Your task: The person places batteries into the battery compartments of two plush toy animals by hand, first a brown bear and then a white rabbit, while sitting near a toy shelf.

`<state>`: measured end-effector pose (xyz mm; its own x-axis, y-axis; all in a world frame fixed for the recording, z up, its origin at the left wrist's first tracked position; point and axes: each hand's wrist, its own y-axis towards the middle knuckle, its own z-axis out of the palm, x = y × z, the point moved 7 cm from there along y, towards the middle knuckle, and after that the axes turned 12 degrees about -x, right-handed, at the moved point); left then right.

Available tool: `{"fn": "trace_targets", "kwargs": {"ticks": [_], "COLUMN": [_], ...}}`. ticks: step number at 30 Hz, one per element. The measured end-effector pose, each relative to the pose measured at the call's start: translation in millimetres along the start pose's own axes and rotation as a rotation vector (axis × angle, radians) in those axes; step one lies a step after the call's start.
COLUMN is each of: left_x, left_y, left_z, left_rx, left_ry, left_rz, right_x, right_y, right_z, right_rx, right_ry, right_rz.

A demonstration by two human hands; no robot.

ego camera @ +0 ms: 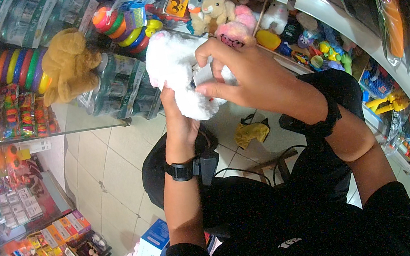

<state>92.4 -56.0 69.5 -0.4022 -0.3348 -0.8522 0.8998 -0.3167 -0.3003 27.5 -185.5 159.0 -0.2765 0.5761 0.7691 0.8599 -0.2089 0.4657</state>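
Note:
A white plush toy [168, 58] is held up before me, above the floor. My left hand [182, 117] grips it from below, the thumb pressed against its near side. Over the toy's right side is my right hand [237, 66], fingers bent and thumb extended. Between those fingers shows a white flat piece [203, 76], perhaps a tag or cover, lying against the fur. The right fingers hide part of the toy, so its face cannot be made out.
A brown plush toy [69, 67] lies on stacked clear plastic containers [119, 87] at left, near ring stackers [20, 72]. Plush rabbits [218, 7] and small toys fill the curved shelf on the right. Below, a yellow cloth item [252, 133] rests on the tiled floor [112, 164].

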Motion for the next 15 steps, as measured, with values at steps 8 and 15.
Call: {"fn": "trace_targets", "kwargs": {"ticks": [8,15], "left_x": [-0.5,2.1], "left_y": [-6.3,-6.2], "left_z": [3.1,-0.1], "left_rx": [-0.018,0.004], "left_ry": [0.027,0.174], "left_rz": [0.022,0.047], "right_x": [-2.5,-10.5], "right_y": [2.9,2.1], "right_z": [1.7,1.4], "right_rx": [-0.113,-0.105], "right_ry": [0.106,0.018], "right_rz": [-0.031,0.027]}}
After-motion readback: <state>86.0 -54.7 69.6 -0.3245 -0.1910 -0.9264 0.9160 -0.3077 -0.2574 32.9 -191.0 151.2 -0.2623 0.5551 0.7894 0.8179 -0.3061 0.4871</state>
